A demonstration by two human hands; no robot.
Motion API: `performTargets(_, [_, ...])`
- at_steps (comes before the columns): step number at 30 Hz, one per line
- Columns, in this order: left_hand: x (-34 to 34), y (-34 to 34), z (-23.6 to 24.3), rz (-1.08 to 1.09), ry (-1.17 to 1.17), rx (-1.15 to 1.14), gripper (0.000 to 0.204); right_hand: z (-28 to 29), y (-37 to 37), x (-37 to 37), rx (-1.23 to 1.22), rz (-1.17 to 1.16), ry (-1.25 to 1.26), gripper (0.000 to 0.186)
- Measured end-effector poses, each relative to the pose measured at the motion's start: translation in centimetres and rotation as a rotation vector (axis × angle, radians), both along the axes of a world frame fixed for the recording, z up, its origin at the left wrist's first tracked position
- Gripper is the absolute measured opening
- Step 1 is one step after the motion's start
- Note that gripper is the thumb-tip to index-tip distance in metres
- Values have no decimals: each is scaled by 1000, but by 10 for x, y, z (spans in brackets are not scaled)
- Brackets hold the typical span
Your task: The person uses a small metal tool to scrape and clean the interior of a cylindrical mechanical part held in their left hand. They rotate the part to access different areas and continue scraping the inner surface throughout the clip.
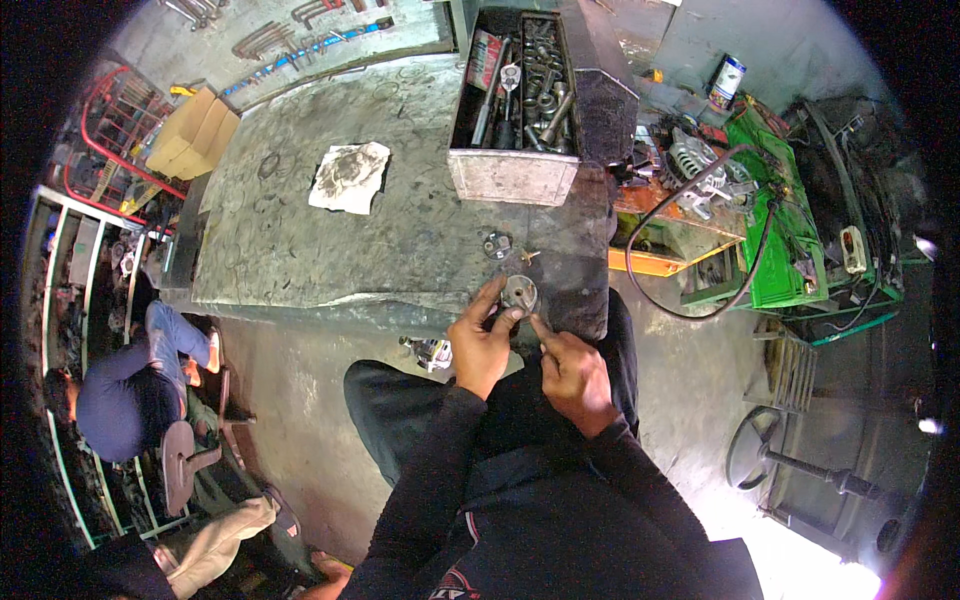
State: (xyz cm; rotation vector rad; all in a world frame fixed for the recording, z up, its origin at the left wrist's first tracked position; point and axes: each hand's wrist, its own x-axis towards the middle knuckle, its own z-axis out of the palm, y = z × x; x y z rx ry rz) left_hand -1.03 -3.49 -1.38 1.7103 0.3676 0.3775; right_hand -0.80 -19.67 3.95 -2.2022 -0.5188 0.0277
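My left hand [478, 345] pinches a small round metal part [520, 292] with a hole in its face, at the near edge of the workbench. Close by on the right, my right hand [578, 380] has its fingers curled, with the index finger reaching to the part's lower rim. Whatever lies inside those curled fingers, if anything, is hidden. Just beyond the part, a small dark round component [497, 245] rests on the bench, and a little brass-coloured piece [531, 257] lies beside it.
A metal toolbox [512, 178] of sockets and ratchets stands on the workbench [270, 240], right of a stained paper sheet [349, 179]. An alternator [700, 165] and a looping black hose [640, 285] are to the right. Two people sit at lower left; one shows a blue shirt [125, 405].
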Motion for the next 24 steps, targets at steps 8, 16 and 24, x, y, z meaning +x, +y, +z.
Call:
performTargets(8, [-5,-3,-7,40,29,-82,52,1,1,-1,48,22,-21,47])
performTargets(16, [-2,-1,-8,38,35,-75,48,6,9,10,22,33,-61,48])
performTargets(24, [-5,0,-17,35,21,-79,48,-9,13,22,-104,80,29,51])
